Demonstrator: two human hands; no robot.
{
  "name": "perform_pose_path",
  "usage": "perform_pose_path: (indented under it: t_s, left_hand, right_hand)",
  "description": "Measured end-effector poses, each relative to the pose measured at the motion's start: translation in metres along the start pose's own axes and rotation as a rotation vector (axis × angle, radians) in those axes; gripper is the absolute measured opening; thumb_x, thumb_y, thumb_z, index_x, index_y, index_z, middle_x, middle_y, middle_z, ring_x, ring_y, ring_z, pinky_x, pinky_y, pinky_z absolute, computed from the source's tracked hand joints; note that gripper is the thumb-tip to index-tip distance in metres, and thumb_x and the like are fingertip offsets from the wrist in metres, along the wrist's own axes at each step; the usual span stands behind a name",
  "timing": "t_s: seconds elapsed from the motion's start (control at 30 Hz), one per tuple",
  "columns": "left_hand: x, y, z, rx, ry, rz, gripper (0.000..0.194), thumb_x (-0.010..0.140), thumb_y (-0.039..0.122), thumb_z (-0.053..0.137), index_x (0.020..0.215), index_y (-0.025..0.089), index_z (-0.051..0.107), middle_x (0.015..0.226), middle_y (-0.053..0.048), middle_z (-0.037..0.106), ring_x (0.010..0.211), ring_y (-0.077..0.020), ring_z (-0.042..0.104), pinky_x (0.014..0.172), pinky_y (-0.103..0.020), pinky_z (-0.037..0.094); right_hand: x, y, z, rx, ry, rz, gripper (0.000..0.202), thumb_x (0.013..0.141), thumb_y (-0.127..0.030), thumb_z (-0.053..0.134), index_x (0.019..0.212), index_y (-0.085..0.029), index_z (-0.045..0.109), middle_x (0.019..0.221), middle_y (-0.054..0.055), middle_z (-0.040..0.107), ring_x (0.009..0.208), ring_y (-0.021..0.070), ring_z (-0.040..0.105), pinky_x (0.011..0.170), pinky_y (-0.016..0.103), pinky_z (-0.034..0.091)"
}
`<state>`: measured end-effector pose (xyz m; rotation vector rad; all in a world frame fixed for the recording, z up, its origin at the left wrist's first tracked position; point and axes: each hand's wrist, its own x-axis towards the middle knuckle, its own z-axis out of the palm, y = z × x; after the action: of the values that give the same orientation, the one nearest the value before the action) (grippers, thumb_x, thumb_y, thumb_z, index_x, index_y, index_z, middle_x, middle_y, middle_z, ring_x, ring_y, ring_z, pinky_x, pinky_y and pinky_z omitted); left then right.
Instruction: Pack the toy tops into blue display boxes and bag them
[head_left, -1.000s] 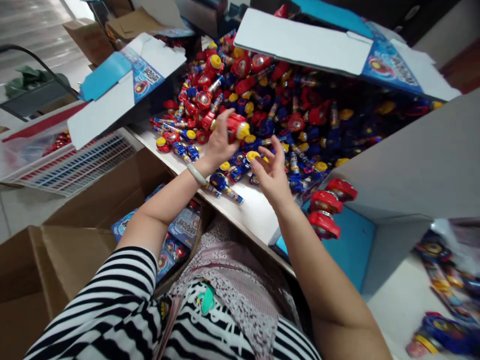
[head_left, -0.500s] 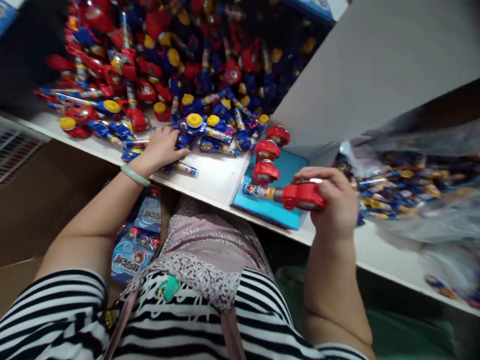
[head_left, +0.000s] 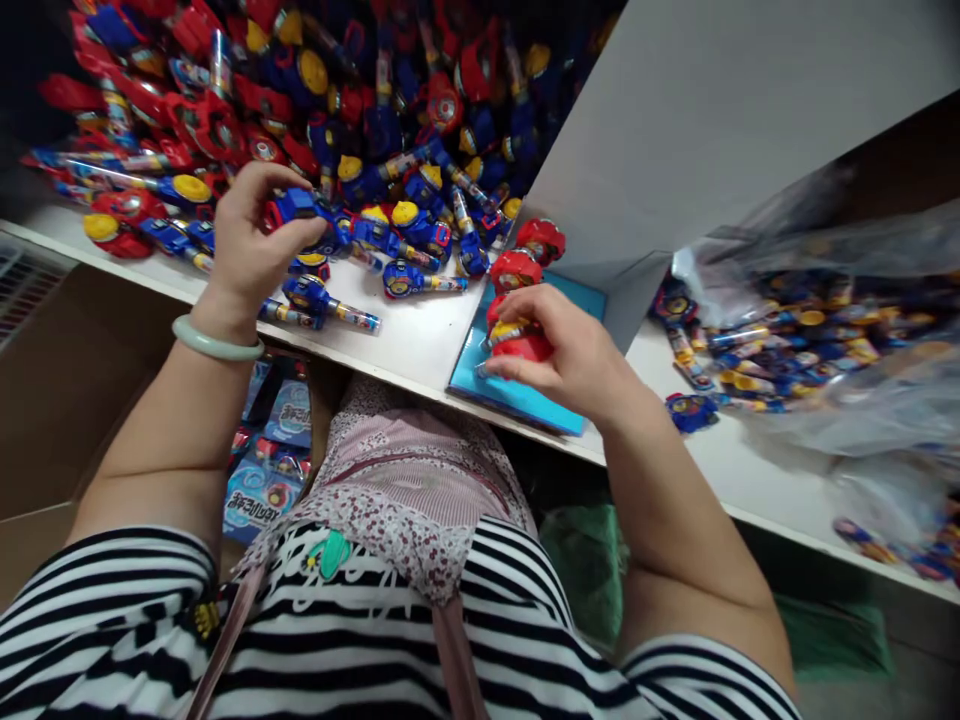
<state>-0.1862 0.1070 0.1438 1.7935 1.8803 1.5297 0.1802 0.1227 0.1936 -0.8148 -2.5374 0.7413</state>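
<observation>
Before you runs a white surface [head_left: 412, 350], heaped toys [head_left: 214, 130] at its back, plastic bag [head_left: 847, 440] at right, cardboard box [head_left: 60, 400] below left. Your left hand's [head_left: 251, 235] grip holds a blue toy [head_left: 300, 203] by the heap; your right hand [head_left: 574, 355] holds a red toy [head_left: 525, 345] over a blue panel [head_left: 532, 400].

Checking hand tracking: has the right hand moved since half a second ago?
Yes, leftward: the right hand was right of the blue panel; now it is over it.

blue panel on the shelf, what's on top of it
Red toys line its left side; the right hand holds another red toy there. The hand hides part of the blue panel and whatever lies beneath.
</observation>
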Motion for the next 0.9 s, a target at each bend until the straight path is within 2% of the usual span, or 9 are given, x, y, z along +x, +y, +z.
perform_pose_path:
  t_s: [0.03, 0.1, 0.2, 0.27, 0.37, 0.5, 0.63, 0.77, 0.9]
  left_hand:
    - [-0.004, 0.008, -0.003, -0.056, 0.005, 0.044, 0.046, 0.074, 0.056, 0.073, 0.103, 0.022, 0.064, 0.102, -0.003, 0.066, 0.097, -0.0196, 0.062, 0.091, -0.038, 0.051]
    - [-0.013, 0.025, -0.006, -0.151, -0.081, 0.105, 0.041, 0.077, 0.053, 0.072, 0.106, 0.025, 0.066, 0.105, -0.002, 0.067, 0.1, -0.0203, 0.062, 0.094, -0.039, 0.051]
    - [-0.028, 0.043, 0.002, -0.244, -0.314, 0.152, 0.039, 0.08, 0.049, 0.072, 0.111, 0.026, 0.064, 0.11, -0.002, 0.068, 0.104, -0.0229, 0.063, 0.099, -0.044, 0.052]
    - [-0.036, 0.049, 0.014, -0.297, -0.393, 0.157, 0.04, 0.082, 0.047, 0.072, 0.114, 0.025, 0.061, 0.112, -0.003, 0.068, 0.107, -0.0242, 0.063, 0.1, -0.046, 0.052]
    - [-0.045, 0.052, 0.031, -0.365, -0.395, 0.138, 0.044, 0.082, 0.048, 0.071, 0.116, 0.024, 0.055, 0.114, -0.006, 0.066, 0.112, -0.0255, 0.063, 0.1, -0.046, 0.053]
    - [-0.049, 0.052, 0.041, -0.399, -0.39, 0.165, 0.043, 0.082, 0.051, 0.071, 0.112, 0.024, 0.055, 0.114, -0.005, 0.065, 0.113, -0.0239, 0.063, 0.099, -0.043, 0.054]
    - [-0.046, 0.053, 0.04, -0.374, -0.341, 0.236, 0.044, 0.083, 0.056, 0.069, 0.111, 0.025, 0.057, 0.112, -0.005, 0.065, 0.113, -0.0238, 0.062, 0.102, -0.043, 0.052]
    - [-0.045, 0.053, 0.036, -0.339, -0.345, 0.217, 0.048, 0.084, 0.063, 0.065, 0.113, 0.026, 0.06, 0.112, -0.006, 0.065, 0.116, -0.0265, 0.061, 0.106, -0.046, 0.049]
    - [-0.044, 0.053, 0.034, -0.322, -0.346, 0.174, 0.047, 0.084, 0.062, 0.064, 0.115, 0.028, 0.061, 0.116, -0.007, 0.064, 0.118, -0.0291, 0.059, 0.108, -0.051, 0.047]
  right_hand:
    - [-0.001, 0.0, 0.005, -0.034, 0.084, 0.044, 0.041, 0.089, -0.058, 0.06, 0.11, -0.023, 0.061, 0.114, 0.009, 0.066, 0.103, 0.0242, 0.064, 0.088, 0.038, 0.054]
    - [-0.006, -0.002, 0.012, -0.089, 0.182, 0.093, 0.049, 0.093, -0.066, 0.047, 0.115, -0.025, 0.06, 0.121, 0.01, 0.063, 0.112, 0.0264, 0.062, 0.091, 0.04, 0.055]
    - [-0.021, -0.006, 0.016, -0.111, 0.155, 0.082, 0.061, 0.087, -0.068, 0.056, 0.132, -0.027, 0.053, 0.139, 0.012, 0.051, 0.126, 0.03, 0.056, 0.098, 0.045, 0.054]
    - [-0.029, -0.008, 0.016, -0.108, 0.096, 0.058, 0.061, 0.085, -0.057, 0.066, 0.136, -0.029, 0.049, 0.141, 0.012, 0.049, 0.127, 0.0301, 0.055, 0.101, 0.047, 0.054]
    - [-0.036, -0.008, 0.02, -0.134, 0.147, 0.068, 0.045, 0.088, -0.04, 0.067, 0.13, -0.031, 0.054, 0.133, 0.01, 0.055, 0.12, 0.028, 0.06, 0.101, 0.047, 0.054]
    - [-0.038, -0.007, 0.034, -0.174, 0.248, 0.092, 0.038, 0.086, -0.039, 0.069, 0.121, -0.03, 0.06, 0.124, 0.009, 0.06, 0.115, 0.0281, 0.063, 0.097, 0.047, 0.056]
    - [-0.038, -0.015, 0.041, -0.237, 0.228, 0.158, 0.038, 0.086, -0.036, 0.07, 0.122, -0.03, 0.06, 0.124, 0.01, 0.059, 0.11, 0.0283, 0.065, 0.087, 0.043, 0.06]
    - [-0.036, -0.026, 0.039, -0.343, 0.125, 0.155, 0.041, 0.085, -0.033, 0.07, 0.125, -0.029, 0.06, 0.127, 0.012, 0.057, 0.098, 0.0277, 0.068, 0.071, 0.04, 0.061]
    - [-0.034, -0.025, 0.039, -0.341, 0.143, 0.137, 0.04, 0.084, -0.032, 0.072, 0.123, -0.03, 0.061, 0.126, 0.01, 0.058, 0.099, 0.0267, 0.068, 0.073, 0.039, 0.061]
